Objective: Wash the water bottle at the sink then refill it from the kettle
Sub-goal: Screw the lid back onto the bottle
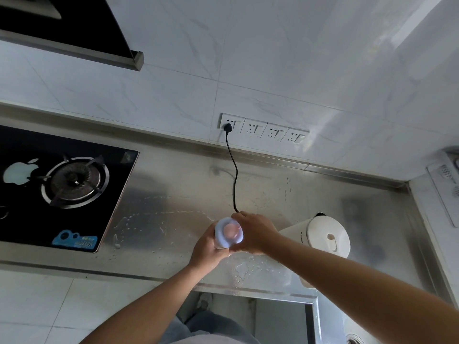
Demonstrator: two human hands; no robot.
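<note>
Both hands grasp the pale water bottle [228, 233] over the wet steel worktop [173, 194]. The left hand [207, 249] has its fingers wrapped round the body, and the right hand [255, 232] has its fingers curled round the far side. Just right of the fingers stands the white kettle [327, 238], its small dark lettering unreadable. Well left of them, the hob [62, 150] bears a white apple-logo sticker [21, 171] and a blue label [74, 238] too blurred to read.

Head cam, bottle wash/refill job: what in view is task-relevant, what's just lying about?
Job:
- bottle, gripped by left hand and right hand
- kettle, lid shut, on the counter right of the bottle

Lying about:
- stove
- hood
- sockets
- cord, plugged into the leftmost socket
- water drops
</note>
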